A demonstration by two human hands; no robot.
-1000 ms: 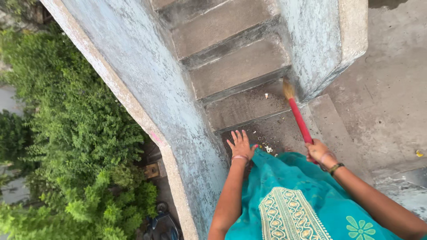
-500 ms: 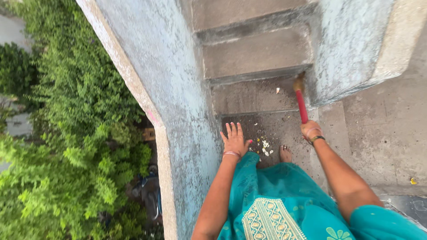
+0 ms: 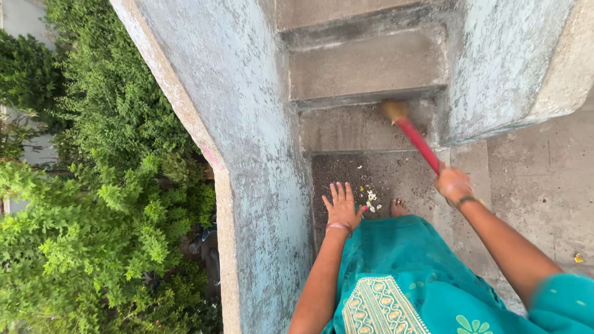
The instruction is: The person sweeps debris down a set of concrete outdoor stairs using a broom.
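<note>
Sweeping at the top of an open stairway, one slip from trouble.

The right hand (image 3: 453,184) is closed around the red handle of a broom (image 3: 416,140), whose straw head sits on the concrete step (image 3: 352,128) just below the landing. The left hand (image 3: 342,209) hangs open with fingers spread, holding nothing, near the blue parapet wall (image 3: 253,142). Bits of pale debris (image 3: 370,201) lie scattered on the landing just beside a bare foot (image 3: 398,207). As I judge it, leaning out with the broom while the free hand braces on nothing could tip the person forward down the steps, and the long teal garment (image 3: 396,272) may catch underfoot. Grit under a bare sole could also slide.
</note>
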